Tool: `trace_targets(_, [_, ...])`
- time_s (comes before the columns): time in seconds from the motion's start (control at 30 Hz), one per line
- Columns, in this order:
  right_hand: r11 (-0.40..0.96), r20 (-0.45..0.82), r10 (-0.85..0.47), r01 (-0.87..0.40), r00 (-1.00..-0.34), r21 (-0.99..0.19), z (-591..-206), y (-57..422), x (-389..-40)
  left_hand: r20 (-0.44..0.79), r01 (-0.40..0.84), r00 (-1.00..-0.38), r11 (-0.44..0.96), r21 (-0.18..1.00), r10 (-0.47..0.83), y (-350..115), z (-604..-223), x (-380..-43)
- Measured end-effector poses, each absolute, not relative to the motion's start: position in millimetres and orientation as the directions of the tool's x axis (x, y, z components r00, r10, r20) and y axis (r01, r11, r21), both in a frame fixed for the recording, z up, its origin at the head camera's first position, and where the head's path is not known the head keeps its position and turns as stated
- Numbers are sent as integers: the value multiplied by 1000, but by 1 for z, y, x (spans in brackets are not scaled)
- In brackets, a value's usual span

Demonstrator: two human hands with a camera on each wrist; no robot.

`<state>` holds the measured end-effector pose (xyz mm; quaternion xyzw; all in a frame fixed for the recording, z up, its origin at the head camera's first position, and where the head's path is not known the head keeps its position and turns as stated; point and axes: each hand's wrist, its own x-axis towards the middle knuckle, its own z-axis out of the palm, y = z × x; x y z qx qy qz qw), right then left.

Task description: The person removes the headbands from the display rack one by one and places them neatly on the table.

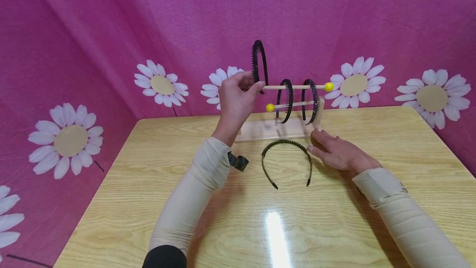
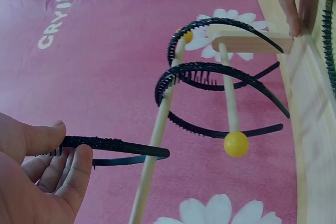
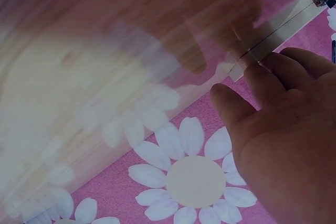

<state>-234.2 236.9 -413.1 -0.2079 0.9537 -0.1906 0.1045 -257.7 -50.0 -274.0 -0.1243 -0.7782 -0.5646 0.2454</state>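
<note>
My left hand (image 1: 236, 100) pinches a black toothed headband (image 1: 257, 59) between thumb and fingers at the left part of a wooden rack's upper rod (image 1: 273, 87). In the left wrist view this headband (image 2: 115, 145) overlaps the rod; I cannot tell whether the rod lies between its arms. Two more black headbands, one in the middle (image 1: 288, 102) and one at the right (image 1: 315, 106), hang on the rack. My right hand (image 1: 343, 152) touches the right end of the rack's base (image 1: 260, 131), its fingers extended. A dark beaded headband (image 1: 284, 141) lies on the table before the rack.
Yellow balls cap the upper rod (image 1: 329, 87) at its right end and the lower rod (image 1: 270, 108) at its left. The rack stands near the back edge of the wooden table (image 1: 148, 185). Behind hangs a pink cloth (image 1: 186, 20) with white daisies.
</note>
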Motion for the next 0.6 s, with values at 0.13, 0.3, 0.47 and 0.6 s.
trace_targets(0.13, [842, -118, -435, -356, -893, -404, -413, 237, -234, 532, 491, -843, 292, 821, -77, -52, -270, -256])
trace_targets(0.3, [843, -123, -432, -351, -894, -408, -413, 237, -233, 514, 482, -853, 246, 841, -87, -55, -270, -254])
trace_targets(0.47, [841, -131, -432, -346, -892, -415, -413, 237, -232, 497, 473, -861, 193, 860, -107, -61, -269, -252])
trace_targets(0.6, [842, -130, -430, -344, -894, -415, -414, 238, -233, 492, 477, -864, 144, 867, -104, -68, -270, -251])
